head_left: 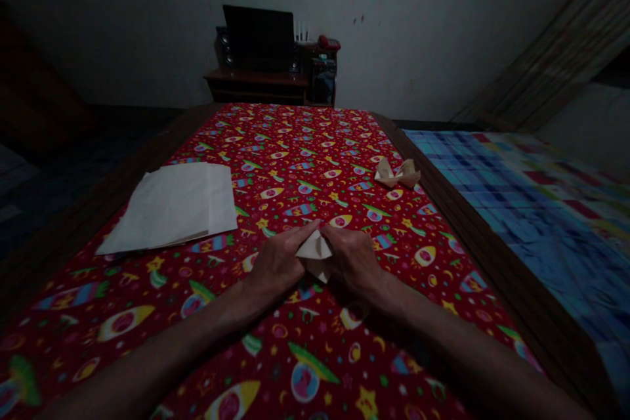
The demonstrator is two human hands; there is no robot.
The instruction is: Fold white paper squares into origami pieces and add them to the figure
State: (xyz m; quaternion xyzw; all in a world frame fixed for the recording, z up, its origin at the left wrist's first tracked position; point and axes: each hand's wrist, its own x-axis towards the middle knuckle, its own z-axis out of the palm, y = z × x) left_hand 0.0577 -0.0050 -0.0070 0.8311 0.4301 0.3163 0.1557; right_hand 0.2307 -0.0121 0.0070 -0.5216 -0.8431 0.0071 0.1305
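Note:
Between my two hands is a small piece of folded white paper [315, 248], its creased flaps facing me. My left hand [283, 252] grips its left side, thumb along the upper edge. My right hand [355, 259] closes round the right side, with most of its fingers hidden behind the paper. Both hands are just over the red patterned cloth [275, 354]. Left of them lies a stack of white paper sheets [182, 203], slightly fanned. Farther off to the right sits a folded paper shape [398, 172] with raised points at both ends.
The red cloth covers a surface with brown edges [457, 223]. Beyond its far end stands a wooden desk [256, 79] with a dark monitor [258, 36] and speakers. A blue checked cloth [516, 223] spreads at the right. A curtain [551, 59] hangs at the upper right.

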